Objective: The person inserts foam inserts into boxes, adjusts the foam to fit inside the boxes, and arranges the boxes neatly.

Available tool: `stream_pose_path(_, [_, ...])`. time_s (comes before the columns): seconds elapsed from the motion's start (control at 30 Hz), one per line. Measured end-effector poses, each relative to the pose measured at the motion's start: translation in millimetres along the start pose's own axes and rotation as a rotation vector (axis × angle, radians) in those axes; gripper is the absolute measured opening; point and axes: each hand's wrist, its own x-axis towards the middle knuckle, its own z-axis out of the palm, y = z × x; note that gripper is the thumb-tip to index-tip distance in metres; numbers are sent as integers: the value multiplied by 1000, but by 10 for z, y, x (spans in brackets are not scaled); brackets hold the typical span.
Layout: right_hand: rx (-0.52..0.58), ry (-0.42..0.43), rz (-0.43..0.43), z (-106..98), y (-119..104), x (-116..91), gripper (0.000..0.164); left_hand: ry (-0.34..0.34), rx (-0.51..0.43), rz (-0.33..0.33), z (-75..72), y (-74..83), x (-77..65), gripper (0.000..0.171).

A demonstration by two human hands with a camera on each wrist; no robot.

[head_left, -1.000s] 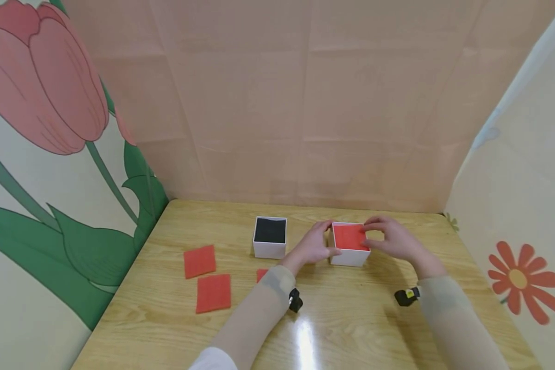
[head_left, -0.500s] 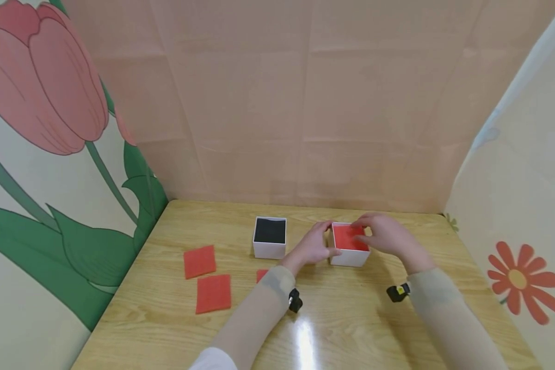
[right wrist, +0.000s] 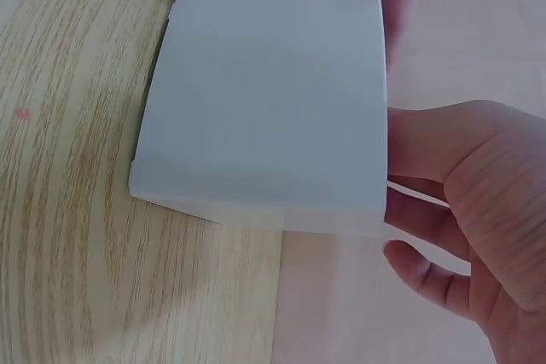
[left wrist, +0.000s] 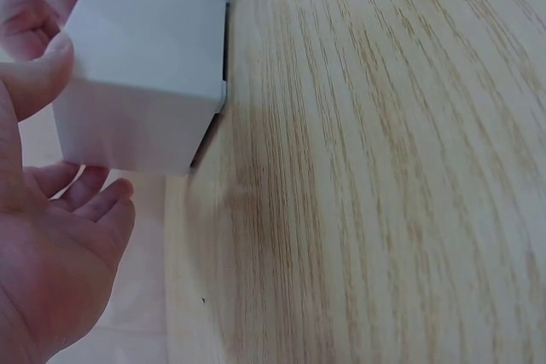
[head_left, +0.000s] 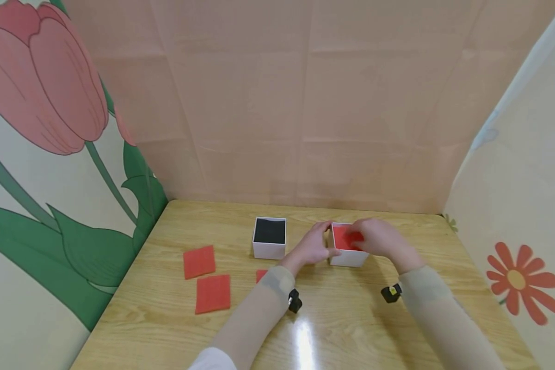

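Observation:
A small white box (head_left: 348, 258) stands on the table, with a red sheet (head_left: 342, 237) inside it that looks like cloth or felt. My left hand (head_left: 312, 246) holds the box from the left, its thumb at the near corner and its fingers at the far one, as the left wrist view also shows. From the right, my right hand (head_left: 378, 239) reaches over the rim, with thumb and fingers down inside on the red sheet. In the right wrist view the box wall (right wrist: 273, 100) hides those fingertips.
To the left stands a second white box (head_left: 269, 250) with black material (head_left: 270, 230) in it. Two red squares (head_left: 199, 262) (head_left: 213, 293) lie on the table (head_left: 134, 318) farther left. Another red piece (head_left: 261, 275) is partly covered by the left forearm.
My right hand has moved left and then down, its fingers passing from the red sheet's right edge deeper into the box. The left hand and the box have stayed nearly still.

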Motion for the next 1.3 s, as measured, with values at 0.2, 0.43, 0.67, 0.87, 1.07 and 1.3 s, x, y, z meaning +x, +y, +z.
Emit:
stream_pose_path(0.2, [-4, -3, 15, 3, -2, 2, 30, 1, -4, -4, -1, 4, -1, 91])
stream_pose_path(0.43, [11, -18, 50, 31, -9, -7, 32, 2, 21, -8, -3, -3, -6, 93])
stream_pose_path(0.67, [20, -2, 31, 52, 10, 9, 30, 1, 41, -8, -9, 11, -16, 94])
stream_pose_path(0.87, [26, 5, 33, 56, 8, 6, 30, 1, 33, -10, -10, 10, -13, 94])
stream_pose_path(1.07, [53, 9, 49, 63, 24, -17, 34, -1, 28, -14, -4, -11, 1, 95])
stream_pose_path(1.3, [343, 172, 125, 176, 125, -175, 39, -1, 18, -5, 0, -5, -10, 94])
